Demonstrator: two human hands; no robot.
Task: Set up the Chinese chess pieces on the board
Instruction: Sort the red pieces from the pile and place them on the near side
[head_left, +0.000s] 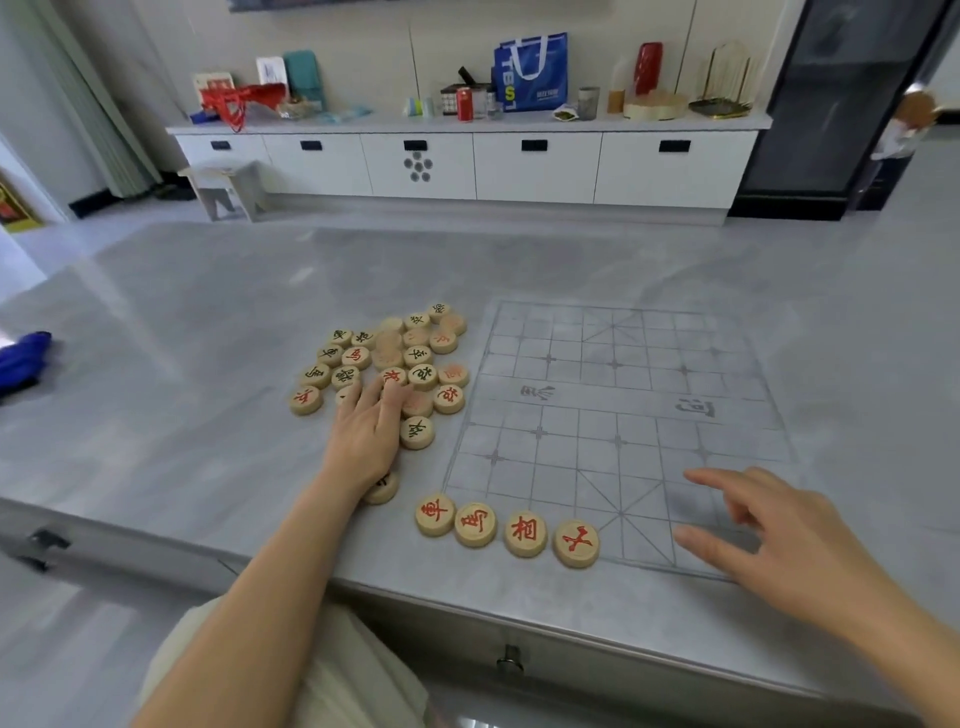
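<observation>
Pale wooden pieces (524, 533) lie on a smooth, glossy grey table (208, 322).

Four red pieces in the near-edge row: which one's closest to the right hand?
The rightmost piece, at the row's end by the palace diagonals of the board. The other three lie further left, away from the right hand.

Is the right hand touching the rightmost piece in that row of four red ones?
Apart. The head view shows bare board between the right hand and that piece.

Four lined-up pieces (525, 532), one board (597, 421)
</observation>
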